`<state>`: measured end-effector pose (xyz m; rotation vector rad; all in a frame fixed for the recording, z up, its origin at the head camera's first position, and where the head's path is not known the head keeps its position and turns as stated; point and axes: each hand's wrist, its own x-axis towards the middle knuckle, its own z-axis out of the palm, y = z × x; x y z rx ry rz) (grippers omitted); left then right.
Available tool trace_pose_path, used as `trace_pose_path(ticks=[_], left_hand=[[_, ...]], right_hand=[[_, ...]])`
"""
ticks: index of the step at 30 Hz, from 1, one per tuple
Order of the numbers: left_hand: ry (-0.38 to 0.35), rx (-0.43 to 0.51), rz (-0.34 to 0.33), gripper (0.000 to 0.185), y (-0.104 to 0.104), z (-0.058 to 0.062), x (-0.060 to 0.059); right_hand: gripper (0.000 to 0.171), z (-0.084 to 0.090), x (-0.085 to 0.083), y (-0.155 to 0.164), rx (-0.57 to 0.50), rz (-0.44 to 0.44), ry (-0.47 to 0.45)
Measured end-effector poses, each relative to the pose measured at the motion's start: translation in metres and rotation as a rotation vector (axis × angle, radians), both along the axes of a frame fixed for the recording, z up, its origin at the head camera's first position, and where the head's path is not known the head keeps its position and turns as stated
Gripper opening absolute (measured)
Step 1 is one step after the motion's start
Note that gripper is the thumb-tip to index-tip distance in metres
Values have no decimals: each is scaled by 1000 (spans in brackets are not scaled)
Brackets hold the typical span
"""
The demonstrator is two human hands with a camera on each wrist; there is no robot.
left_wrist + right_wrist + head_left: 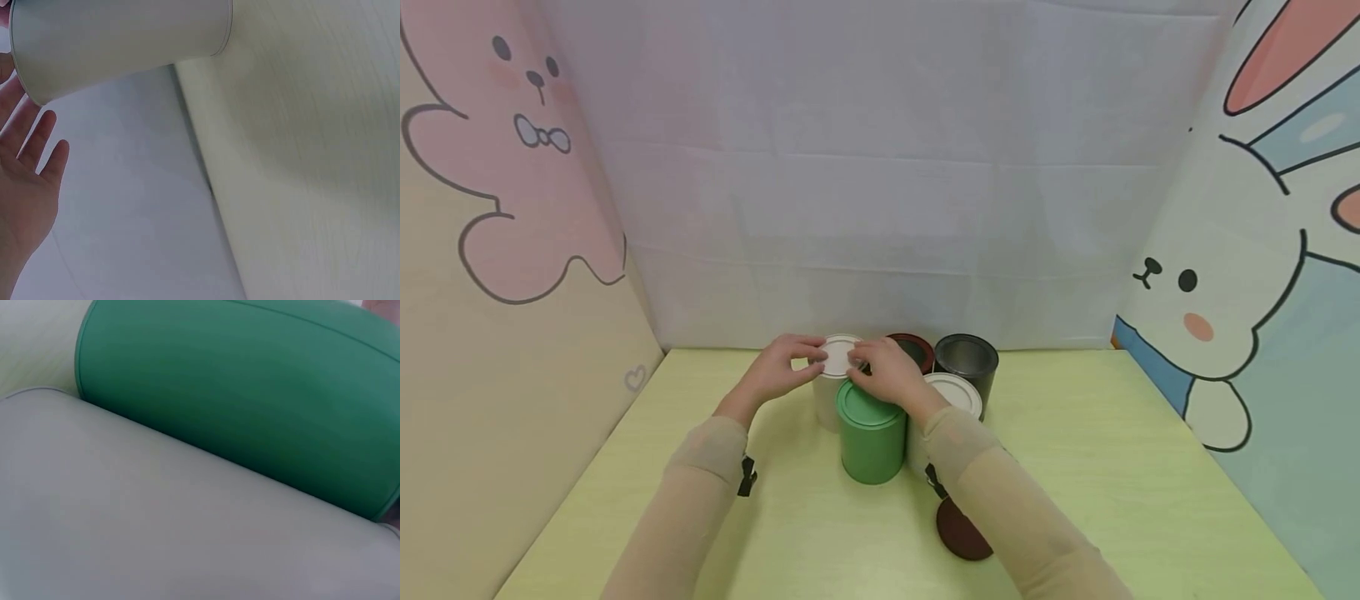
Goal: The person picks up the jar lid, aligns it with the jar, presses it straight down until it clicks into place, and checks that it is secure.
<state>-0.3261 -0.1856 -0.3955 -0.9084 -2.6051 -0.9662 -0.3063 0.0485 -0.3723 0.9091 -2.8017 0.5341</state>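
Observation:
At the back left of a group of cans stands a white can (826, 404) with a white lid (838, 357) on top. My left hand (775, 367) touches the lid's left edge, thumb and fingers apart; in the left wrist view several fingers (55, 159) stretch out near the can's rim. Across from it, my right hand (887, 371) reaches over the green can (872, 446) and rests thumb and fingertips on the lid's right side. The right wrist view is filled by the green can and a second white can (156, 512), which hide most of that hand.
Behind the right hand stands a dark red-rimmed can (916, 346) without a lid, beside an open dark grey can (967, 358). A second white lid (955, 392) tops the nearer white can. One dark brown lid (958, 533) lies flat on the table (1150, 500), partly under the right sleeve.

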Motion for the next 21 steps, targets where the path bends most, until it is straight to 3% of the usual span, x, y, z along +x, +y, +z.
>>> trace_pose_path(ticks=[10, 21], left_hand=[[191, 41, 89, 20, 8, -5, 7], [301, 22, 75, 29, 10, -7, 24]], right_hand=[[39, 1, 13, 9, -56, 39, 106], [42, 2, 27, 21, -106, 76, 157]])
